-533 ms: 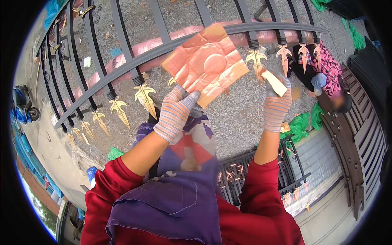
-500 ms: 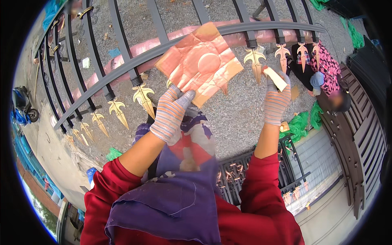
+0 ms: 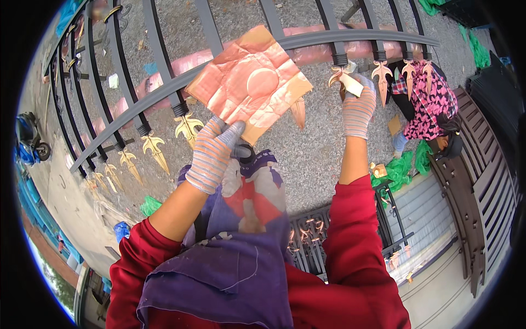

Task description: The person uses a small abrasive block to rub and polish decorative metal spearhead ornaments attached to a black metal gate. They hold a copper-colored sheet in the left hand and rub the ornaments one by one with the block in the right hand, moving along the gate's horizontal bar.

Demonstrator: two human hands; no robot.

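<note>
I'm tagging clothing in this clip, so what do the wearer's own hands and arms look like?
The left hand and right hand wear matching gloves, striped orange and pale grey, with greyer fingers. Loose, plain red sleeves stop short of the gloves, leaving a bare stretch between. I can't make out any markings on them.

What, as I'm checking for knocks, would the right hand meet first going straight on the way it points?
Probably the spear-shaped tip just ahead of the cream pad the right hand holds; they overlap in view, so whether they touch is unclear.
</note>
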